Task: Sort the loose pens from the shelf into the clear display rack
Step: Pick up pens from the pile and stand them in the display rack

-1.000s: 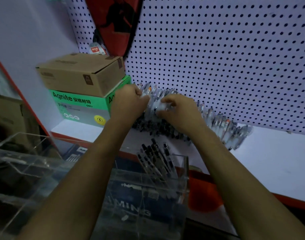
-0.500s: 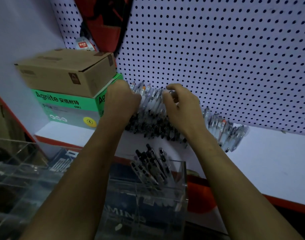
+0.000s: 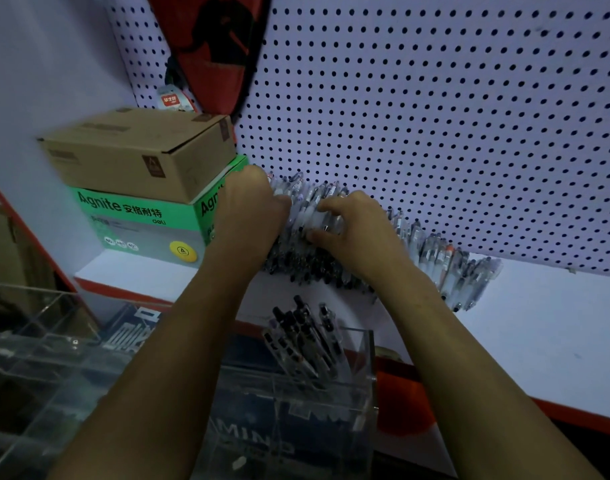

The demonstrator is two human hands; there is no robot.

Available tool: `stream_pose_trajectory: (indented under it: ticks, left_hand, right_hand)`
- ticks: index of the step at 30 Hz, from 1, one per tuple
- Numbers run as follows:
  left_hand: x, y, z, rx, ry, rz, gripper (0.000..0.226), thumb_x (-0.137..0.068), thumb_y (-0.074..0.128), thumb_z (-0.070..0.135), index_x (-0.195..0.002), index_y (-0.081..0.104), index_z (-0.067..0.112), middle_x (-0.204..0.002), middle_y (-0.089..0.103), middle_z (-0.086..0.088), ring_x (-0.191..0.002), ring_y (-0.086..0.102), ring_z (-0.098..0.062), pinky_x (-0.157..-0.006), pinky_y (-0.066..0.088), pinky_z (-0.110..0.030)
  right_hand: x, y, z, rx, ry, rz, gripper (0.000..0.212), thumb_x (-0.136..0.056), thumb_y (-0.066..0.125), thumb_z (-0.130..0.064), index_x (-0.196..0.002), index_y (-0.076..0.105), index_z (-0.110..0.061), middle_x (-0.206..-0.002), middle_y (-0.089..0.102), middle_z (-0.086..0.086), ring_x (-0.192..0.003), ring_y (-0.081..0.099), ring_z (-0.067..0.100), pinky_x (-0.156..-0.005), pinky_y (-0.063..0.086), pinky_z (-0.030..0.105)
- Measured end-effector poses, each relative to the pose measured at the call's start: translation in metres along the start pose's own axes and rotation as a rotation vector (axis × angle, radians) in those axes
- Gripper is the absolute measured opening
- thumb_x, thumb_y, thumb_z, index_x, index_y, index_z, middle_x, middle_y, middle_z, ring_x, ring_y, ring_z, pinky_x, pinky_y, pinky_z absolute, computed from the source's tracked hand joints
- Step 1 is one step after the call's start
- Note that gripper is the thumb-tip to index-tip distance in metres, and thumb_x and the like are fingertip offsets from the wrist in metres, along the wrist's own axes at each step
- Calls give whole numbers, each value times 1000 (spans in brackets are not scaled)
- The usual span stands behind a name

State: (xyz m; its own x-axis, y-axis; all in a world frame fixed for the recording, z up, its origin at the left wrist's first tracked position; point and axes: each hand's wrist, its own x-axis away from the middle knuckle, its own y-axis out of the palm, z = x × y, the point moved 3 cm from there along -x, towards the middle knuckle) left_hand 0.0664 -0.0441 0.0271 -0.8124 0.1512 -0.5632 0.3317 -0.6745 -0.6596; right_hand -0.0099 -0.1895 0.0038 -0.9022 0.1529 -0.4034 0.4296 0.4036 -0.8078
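Note:
A long row of loose clear pens (image 3: 445,263) lies on the white shelf (image 3: 539,323) against the pegboard. My left hand (image 3: 249,209) and my right hand (image 3: 359,230) both reach into the left end of the row, fingers curled round a bundle of pens (image 3: 310,216) held between them. Below, at the shelf's front edge, stands the clear display rack (image 3: 362,368); one of its compartments holds several dark-capped pens (image 3: 303,334) leaning upright. My forearms hide part of the rack and the shelf front.
A brown cardboard box (image 3: 137,154) sits on a green box (image 3: 140,223) at the shelf's left end, beside my left hand. A red bag (image 3: 216,46) hangs on the pegboard (image 3: 435,116). More clear acrylic trays (image 3: 29,358) stand at lower left. The shelf has a red front edge (image 3: 573,415).
My right hand opened and rose over the pens half a second ago, then came back down and closed on the bundle. My left hand stayed at the row's left end.

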Motion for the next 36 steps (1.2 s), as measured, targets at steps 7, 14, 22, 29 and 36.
stream_pose_trajectory:
  ticks: [7, 14, 22, 29, 36]
  left_hand:
    - [-2, -9, 9, 791, -387, -150, 25, -82, 58, 7, -60, 49, 3, -58, 47, -17, -48, 40, -18, -48, 37, -28]
    - [6, -11, 18, 1375, -801, -510, 10, -90, 52, 10, -82, 54, 5, -59, 54, -4, -45, 48, -9, -41, 42, -14]
    - [22, -48, 54, 1149, -603, -565, 7, -91, 57, 4, -97, 60, 3, -76, 71, -8, -51, 58, -11, -43, 46, -17]
    - [80, -73, 72, 856, -411, -567, 20, -93, 61, 13, -93, 65, -7, -83, 73, -19, -72, 71, -25, -57, 56, -26]
    - [138, -89, 52, 686, -284, -404, 17, -87, 70, 10, -88, 60, -4, -67, 67, -20, -56, 65, -25, -52, 55, -29]
  right_hand:
    - [-2, -4, -5, -300, 55, 71, 38, -95, 61, -34, -129, 59, -19, -101, 62, -2, -84, 56, 11, -70, 41, 19]
    - [3, -25, -4, -1019, 409, 84, 24, -95, 57, -27, -106, 69, -10, -86, 73, 5, -67, 62, 12, -65, 50, 27]
    - [31, -51, -7, -1098, 488, -35, 10, -96, 54, -3, -99, 60, -10, -84, 72, 6, -67, 68, 16, -62, 54, 29]
    - [62, -71, -16, -907, 411, -99, 28, -91, 64, -10, -115, 57, -21, -88, 74, 2, -77, 68, 19, -68, 57, 32]
    - [98, -81, -29, -672, 263, -235, 20, -89, 66, -10, -103, 55, -20, -86, 64, 23, -69, 52, 30, -64, 48, 45]
